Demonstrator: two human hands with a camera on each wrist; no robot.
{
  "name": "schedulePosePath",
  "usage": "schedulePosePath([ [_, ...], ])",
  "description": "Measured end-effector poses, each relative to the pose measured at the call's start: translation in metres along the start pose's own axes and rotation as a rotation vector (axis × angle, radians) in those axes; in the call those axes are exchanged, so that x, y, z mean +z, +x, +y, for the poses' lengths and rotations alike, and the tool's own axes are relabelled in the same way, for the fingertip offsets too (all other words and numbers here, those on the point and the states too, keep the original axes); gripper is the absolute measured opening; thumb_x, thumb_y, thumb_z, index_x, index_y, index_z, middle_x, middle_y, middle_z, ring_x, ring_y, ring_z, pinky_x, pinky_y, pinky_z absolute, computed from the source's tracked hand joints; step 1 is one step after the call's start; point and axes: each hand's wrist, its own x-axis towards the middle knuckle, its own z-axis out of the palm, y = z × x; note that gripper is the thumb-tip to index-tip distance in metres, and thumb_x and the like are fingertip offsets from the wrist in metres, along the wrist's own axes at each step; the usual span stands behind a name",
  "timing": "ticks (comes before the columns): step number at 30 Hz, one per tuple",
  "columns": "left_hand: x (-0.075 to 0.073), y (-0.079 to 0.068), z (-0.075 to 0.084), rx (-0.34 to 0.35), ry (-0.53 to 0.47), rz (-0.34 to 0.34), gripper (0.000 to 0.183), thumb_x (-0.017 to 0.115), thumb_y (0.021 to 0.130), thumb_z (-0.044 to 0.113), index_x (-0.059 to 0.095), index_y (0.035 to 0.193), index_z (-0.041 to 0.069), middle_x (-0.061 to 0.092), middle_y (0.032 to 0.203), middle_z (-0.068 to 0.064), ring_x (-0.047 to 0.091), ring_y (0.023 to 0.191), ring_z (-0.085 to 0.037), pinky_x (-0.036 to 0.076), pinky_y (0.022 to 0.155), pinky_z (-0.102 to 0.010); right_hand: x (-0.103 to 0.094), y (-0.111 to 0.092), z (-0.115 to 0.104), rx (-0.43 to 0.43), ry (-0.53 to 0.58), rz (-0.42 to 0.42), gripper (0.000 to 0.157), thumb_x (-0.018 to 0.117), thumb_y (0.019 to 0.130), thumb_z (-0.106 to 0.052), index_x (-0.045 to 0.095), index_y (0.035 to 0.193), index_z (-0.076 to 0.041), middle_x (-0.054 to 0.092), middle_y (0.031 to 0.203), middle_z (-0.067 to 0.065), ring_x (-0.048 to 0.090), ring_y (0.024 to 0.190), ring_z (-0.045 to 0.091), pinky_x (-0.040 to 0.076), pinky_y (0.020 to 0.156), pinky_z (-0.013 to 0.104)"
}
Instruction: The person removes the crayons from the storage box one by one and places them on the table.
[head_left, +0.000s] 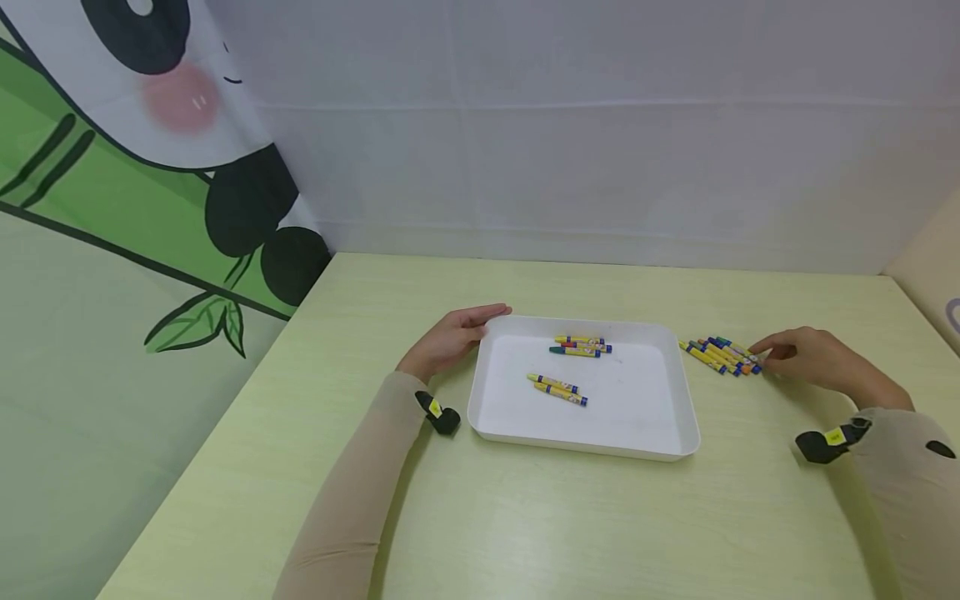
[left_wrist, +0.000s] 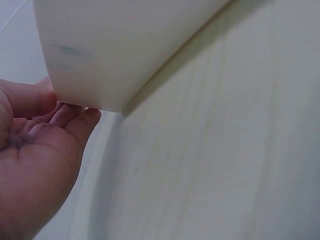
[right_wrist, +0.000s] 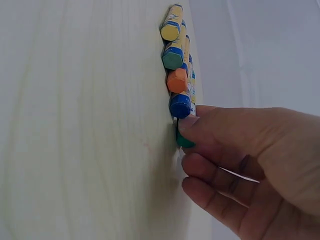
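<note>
A white rectangular tray (head_left: 637,392) lies on the table, with a group of three crayons (head_left: 576,352) near its far side and two crayons (head_left: 558,390) nearer its middle. My left hand (head_left: 457,337) holds the tray's far left corner; in the left wrist view the thumb (left_wrist: 32,100) and fingertips meet the tray's edge. Right of the tray, several yellow-wrapped crayons (head_left: 712,357) lie side by side in a pile. At this pile's right end my right hand (head_left: 813,358) pinches a green-ended crayon (right_wrist: 185,141), partly hidden by the thumb and fingers.
The pale wood-grain table (head_left: 562,525) extends on all sides of the tray. Behind it hangs a light cloth backdrop (head_left: 562,167), with a cartoon print (head_left: 112,175) on the left. A pale panel (head_left: 930,258) borders the right side.
</note>
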Motion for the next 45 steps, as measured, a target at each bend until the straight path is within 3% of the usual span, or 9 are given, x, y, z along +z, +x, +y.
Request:
schedulePosePath([
  [5,0.000,0.000,0.000,-0.005,-0.003,0.003,0.049,0.036,0.100,-0.005,0.044,0.145,0.013,0.041,0.152,0.001,0.034,0.142,-0.015,0.033,0.115,-0.037,0.000,-0.001,0.001,0.006,0.002,0.005,0.030,0.063,0.088,-0.010,0.066,0.115,0.003,0.067,0.090,0.004,0.052,0.077,0.006,0.045,0.064,0.024],
  [16,0.000,-0.001,0.001,-0.004,-0.011,-0.005,0.049,0.036,0.100,-0.005,0.043,0.145,0.012,0.040,0.152,0.000,0.034,0.142,-0.016,0.032,0.115,-0.037,-0.004,-0.003,-0.002,0.020,0.001,0.000,0.031,0.063,0.090,-0.012,0.065,0.115,0.005,0.068,0.095,0.011,0.061,0.087,0.020,0.048,0.066,0.029],
  [25,0.001,-0.002,0.003,-0.005,-0.022,-0.005,0.049,0.036,0.100,-0.005,0.043,0.146,0.012,0.040,0.152,0.000,0.033,0.142,-0.016,0.032,0.115,-0.037,-0.012,-0.005,-0.012,0.021,-0.009,0.041,0.035,0.063,0.092,-0.018,0.064,0.118,0.005,0.068,0.098,0.011,0.060,0.086,0.016,0.048,0.067,0.029],
  [33,0.000,-0.001,0.002,-0.004,-0.028,-0.010,0.049,0.035,0.100,-0.005,0.042,0.146,0.011,0.039,0.153,-0.001,0.032,0.143,-0.017,0.031,0.116,-0.038,-0.021,-0.003,-0.035,-0.009,0.034,0.098,0.036,0.062,0.093,-0.027,0.066,0.121,-0.003,0.069,0.107,0.011,0.059,0.096,0.020,0.049,0.076,0.032],
  [38,-0.001,-0.002,0.001,-0.004,-0.025,-0.015,0.049,0.035,0.100,-0.005,0.043,0.146,0.012,0.039,0.153,0.000,0.033,0.143,-0.016,0.031,0.116,-0.038,-0.026,0.002,-0.054,-0.026,0.076,0.099,0.039,0.060,0.095,-0.032,0.064,0.124,-0.006,0.067,0.116,0.015,0.058,0.107,0.032,0.050,0.080,0.036],
  [45,-0.002,0.000,0.000,0.002,-0.018,-0.020,0.049,0.035,0.100,-0.005,0.042,0.146,0.012,0.039,0.153,0.000,0.032,0.143,-0.016,0.030,0.116,-0.038,-0.028,0.011,-0.084,-0.074,0.110,0.103,0.038,0.062,0.094,-0.032,0.066,0.122,-0.007,0.069,0.114,0.011,0.061,0.104,0.026,0.050,0.079,0.031],
])
